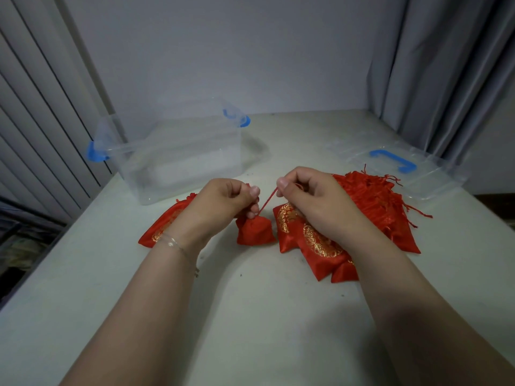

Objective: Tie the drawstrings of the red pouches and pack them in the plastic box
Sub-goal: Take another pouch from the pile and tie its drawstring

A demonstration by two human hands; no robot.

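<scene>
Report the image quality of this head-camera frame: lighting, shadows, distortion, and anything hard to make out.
Head view: dim, soft light with a bluish cast; faint shadows lie on the table under the forearms. Wide-angle distortion bows the table edges and the curtain. The clear plastic box and its lid nearly vanish against the pale surface. The left hand, right hand and drawstring are reasonably sharp.

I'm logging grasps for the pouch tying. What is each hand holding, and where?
The left hand pinches the gathered neck of a small red pouch; the right hand pinches its red drawstring, pulled taut up from the neck.
</scene>
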